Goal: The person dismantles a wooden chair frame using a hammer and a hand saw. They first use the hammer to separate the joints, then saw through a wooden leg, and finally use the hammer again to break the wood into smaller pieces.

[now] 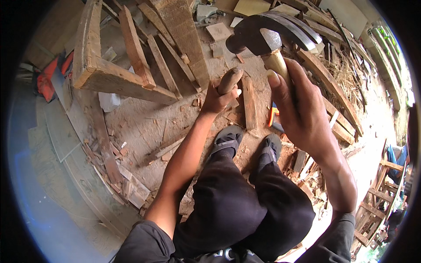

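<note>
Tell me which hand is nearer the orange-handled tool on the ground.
Right. The right hand, gripping the hammer, appears just beside the orange-handled tool; the left hand, holding a wooden handle, sits farther left.

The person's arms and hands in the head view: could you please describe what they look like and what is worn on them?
Both hands, the left hand and the right hand, are bare, with no gloves, rings or watch visible. The forearms are uncovered; dark grey sleeves are pushed up to about the elbows. The fingers have short nails.

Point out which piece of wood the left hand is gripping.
The short rounded wooden piece, held upright in the left hand. The other planks and scraps lie loose on the ground.
</note>
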The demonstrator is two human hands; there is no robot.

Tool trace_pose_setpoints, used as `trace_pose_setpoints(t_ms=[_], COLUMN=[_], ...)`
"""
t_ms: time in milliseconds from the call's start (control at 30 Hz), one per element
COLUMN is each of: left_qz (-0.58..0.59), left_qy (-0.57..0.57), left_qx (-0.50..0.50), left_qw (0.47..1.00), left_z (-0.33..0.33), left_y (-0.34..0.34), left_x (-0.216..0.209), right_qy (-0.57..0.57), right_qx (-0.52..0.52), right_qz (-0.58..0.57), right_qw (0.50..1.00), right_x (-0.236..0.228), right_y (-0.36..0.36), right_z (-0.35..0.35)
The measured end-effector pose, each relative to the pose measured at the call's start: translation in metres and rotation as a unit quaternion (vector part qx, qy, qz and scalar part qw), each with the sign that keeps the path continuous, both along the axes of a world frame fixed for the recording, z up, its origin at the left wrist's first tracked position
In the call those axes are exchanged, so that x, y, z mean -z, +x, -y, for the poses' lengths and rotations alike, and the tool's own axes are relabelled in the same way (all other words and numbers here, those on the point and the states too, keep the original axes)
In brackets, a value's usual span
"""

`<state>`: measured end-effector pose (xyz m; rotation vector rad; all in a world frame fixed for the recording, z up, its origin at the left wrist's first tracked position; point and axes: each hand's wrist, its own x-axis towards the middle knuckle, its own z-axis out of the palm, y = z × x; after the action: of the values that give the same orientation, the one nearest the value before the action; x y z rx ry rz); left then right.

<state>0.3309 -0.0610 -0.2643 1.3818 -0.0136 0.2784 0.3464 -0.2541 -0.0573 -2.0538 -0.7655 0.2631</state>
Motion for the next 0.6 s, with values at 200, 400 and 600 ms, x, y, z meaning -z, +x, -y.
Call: trace_pose_setpoints(t_ms=[200, 400, 600], left_qz=[0.019, 0.004, -0.022], left_qy=[0.012, 0.001, 0.012], left_qx=[0.000, 0.009, 0.018], left_qw=[1.000, 1.000, 1.000], left_z=[0.002, 0.013, 0.003], left_y=[0.001, 0.002, 0.000], left_x=[0.005, -0.005, 0.005], right_qy=[-0.022, -0.082, 0.038], right_qx=[0.005, -0.051, 0.027], right_qz=[-0.024, 0.062, 0.003], right_qw=[0.999, 0.993, 0.999], right_x=[-0.013, 0.011, -0.016], right_y=[0.002, 0.006, -0.010], right_z=[0.001, 0.016, 0.002])
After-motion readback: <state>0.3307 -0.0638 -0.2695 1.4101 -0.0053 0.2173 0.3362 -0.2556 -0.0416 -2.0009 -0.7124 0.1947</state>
